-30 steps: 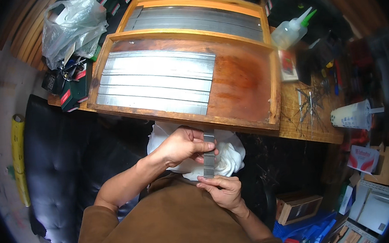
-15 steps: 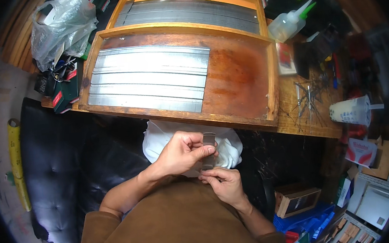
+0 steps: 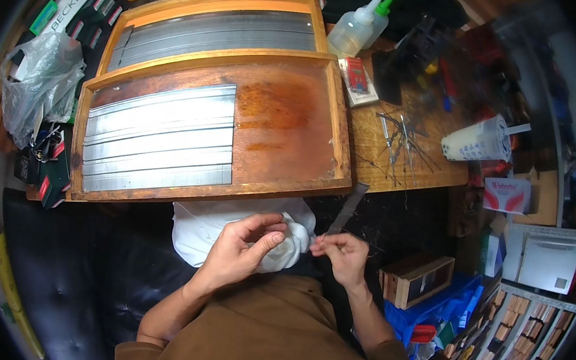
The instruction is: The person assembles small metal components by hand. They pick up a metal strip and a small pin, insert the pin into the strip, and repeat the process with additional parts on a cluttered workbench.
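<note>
A thin flat grey metal strip (image 3: 348, 207) slants up and right from my right hand (image 3: 344, 253), whose thumb and fingers pinch its lower end. Its upper end reaches close to the bench's front edge. My left hand (image 3: 249, 247) is loosely curved over my lap, thumb and fingers apart, with nothing visible between them. Just past its fingertips is a bunched white cloth (image 3: 296, 241), part of which spreads out behind the hand; whether they touch is unclear. Ahead, a shallow wooden tray (image 3: 218, 191) holds several similar shiny strips (image 3: 160, 143) side by side on its left.
Behind it sits a second wooden tray (image 3: 220, 2) with grey strips. To the right are squeeze bottles (image 3: 354, 31), thin wire-like tools (image 3: 403, 144) and a drink cup (image 3: 476, 141). A plastic bag (image 3: 47, 80) lies left. A wooden box (image 3: 418, 281) stands low at right.
My left hand has let go of the strip. My right hand has moved right with it, away from the left. The view has shifted, so the bench appears further left.
</note>
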A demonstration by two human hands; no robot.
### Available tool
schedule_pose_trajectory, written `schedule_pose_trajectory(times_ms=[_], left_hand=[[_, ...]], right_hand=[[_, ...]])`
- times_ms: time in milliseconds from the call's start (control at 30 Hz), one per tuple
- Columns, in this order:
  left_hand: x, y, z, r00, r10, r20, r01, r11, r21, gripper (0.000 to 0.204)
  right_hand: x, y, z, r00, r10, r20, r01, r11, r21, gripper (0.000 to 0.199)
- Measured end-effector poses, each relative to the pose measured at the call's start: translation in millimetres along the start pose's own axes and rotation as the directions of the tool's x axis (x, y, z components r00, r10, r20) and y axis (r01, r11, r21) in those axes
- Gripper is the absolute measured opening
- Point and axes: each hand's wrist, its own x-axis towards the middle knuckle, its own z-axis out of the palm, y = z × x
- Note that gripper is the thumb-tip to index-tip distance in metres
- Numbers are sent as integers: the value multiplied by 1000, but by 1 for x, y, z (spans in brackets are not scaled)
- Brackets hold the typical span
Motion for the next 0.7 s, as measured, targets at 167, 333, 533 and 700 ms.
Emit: schedule_pose_trajectory(times_ms=[167, 333, 533, 700], left_hand=[[1, -13, 3, 999, -36, 5, 36, 956, -292, 45], [-4, 3, -1, 972, -227, -54, 185, 892, -412, 67], [-15, 2, -15, 945, -295, -142, 181, 832, -525, 58], [-16, 1, -19, 966, -217, -141, 122, 862, -493, 26]], right_hand=[[-33, -12, 32, 968, 7, 252, -1, 1000, -23, 8], [-42, -17, 63, 853, 352, 385, -336, 935, -110, 9], [-44, -25, 82, 823, 448, 349, -416, 894, -167, 11], [-46, -31, 87, 829, 457, 323, -422, 890, -174, 9]])
